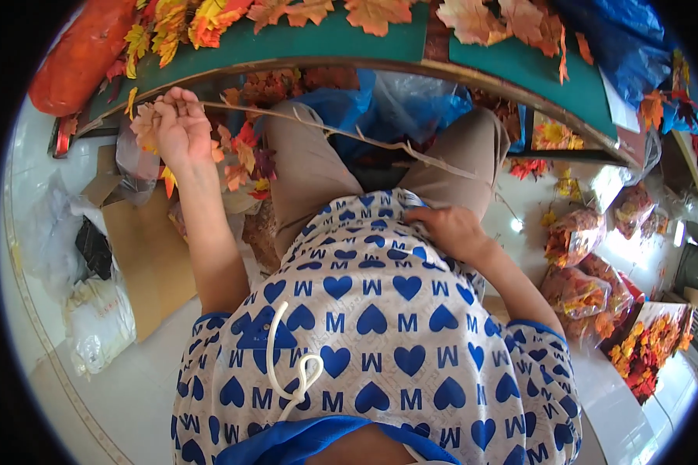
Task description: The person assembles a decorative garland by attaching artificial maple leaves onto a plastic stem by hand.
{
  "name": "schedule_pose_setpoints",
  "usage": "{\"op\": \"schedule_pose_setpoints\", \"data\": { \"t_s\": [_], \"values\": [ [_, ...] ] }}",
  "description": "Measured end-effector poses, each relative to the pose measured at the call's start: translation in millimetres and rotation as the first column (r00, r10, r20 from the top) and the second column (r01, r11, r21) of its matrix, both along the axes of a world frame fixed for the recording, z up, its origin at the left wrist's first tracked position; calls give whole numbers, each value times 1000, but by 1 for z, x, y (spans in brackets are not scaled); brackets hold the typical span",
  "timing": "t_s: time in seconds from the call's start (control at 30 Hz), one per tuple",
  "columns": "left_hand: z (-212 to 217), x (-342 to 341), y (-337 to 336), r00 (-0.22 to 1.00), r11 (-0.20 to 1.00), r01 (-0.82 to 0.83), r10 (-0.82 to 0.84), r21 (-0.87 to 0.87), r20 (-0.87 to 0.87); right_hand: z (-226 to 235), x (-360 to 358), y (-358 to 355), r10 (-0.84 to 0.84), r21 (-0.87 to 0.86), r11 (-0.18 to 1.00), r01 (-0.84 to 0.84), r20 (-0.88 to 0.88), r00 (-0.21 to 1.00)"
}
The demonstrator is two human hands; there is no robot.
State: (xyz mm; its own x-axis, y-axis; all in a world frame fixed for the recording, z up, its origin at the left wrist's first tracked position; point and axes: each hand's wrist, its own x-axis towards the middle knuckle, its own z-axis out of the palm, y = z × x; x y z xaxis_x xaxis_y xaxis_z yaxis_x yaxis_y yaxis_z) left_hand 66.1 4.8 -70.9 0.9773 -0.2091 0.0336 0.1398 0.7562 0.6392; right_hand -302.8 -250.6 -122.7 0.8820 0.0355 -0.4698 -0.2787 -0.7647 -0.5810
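Raised at the left, near the table edge, my left hand (184,133) has its palm turned up and its fingers curled in round the end of a thin tan artificial stem (349,133). The stem has short bare side twigs and runs right across the gap over my knees. A pale peach artificial maple leaf (144,129) shows beside those fingers. My right hand (451,231) rests at my lap by the hem of my patterned shirt (372,287), its fingers bent inward. What they grip, if anything, is hidden. Red and orange artificial leaves (244,155) hang below the left hand.
The green-topped table (349,39) curves across the front, strewn with artificial maple leaves (376,14). An orange-red bundle (81,54) lies at its left end. Cardboard (147,256) and plastic bags (97,318) stand left. Bags of leaves (574,298) lie on the right floor.
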Motion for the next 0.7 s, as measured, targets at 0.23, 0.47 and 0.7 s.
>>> {"op": "schedule_pose_setpoints", "data": {
  "t_s": [0.23, 0.47, 0.7],
  "values": [
    [-10, -80, -53, 979, 973, 159, -178, -169, -103, 0, 18, -29, -243, -228, 908, 352, 397, 885],
    [16, -89, -21, 996, 992, 57, -64, -109, -59, -57, -2, -76, -291, -476, 772, 422, 326, 899],
    [0, -93, -9, 980, 958, 173, -191, -227, -62, 96, 69, -9, -32, -142, 950, 277, 841, 540]
  ]
}}
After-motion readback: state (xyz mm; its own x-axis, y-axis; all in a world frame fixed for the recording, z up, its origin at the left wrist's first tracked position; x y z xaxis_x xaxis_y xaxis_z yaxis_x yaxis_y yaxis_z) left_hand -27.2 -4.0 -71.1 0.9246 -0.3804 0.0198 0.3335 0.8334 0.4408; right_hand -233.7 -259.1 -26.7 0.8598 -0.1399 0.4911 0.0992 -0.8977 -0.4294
